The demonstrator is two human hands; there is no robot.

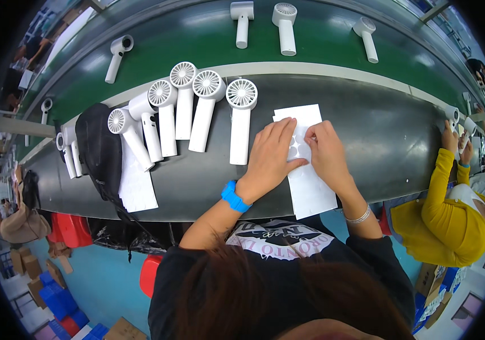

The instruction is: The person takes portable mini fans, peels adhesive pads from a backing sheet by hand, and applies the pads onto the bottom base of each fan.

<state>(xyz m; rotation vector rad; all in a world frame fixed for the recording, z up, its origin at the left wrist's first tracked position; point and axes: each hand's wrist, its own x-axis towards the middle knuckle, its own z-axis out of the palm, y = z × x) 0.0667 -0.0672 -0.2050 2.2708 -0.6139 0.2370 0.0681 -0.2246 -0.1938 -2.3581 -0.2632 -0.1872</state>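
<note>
Before me on the dark worktop lies a white sheet of round stickers (305, 170), its round shapes showing between my hands. My left hand (270, 148) rests on its left side, fingers stretched out flat and thumb apart, pressing the paper. Over the right side, my right hand (327, 152) is closed in a pinch, fingertips at the round stickers; what they grip is hidden. The closest white handheld fan (241, 122) lies left of my left hand, its round grille facing up. Farther left, several more handheld fans (205, 110) lie in a loose group.
A black bag (98, 147) and white papers (137, 181) lie on the worktop's left. Beyond a pale rail, a green conveyor belt (327, 45) carries more white fans. To my right, a person in a yellow top (446, 209) handles fans. Red stools (72, 229) stand at left.
</note>
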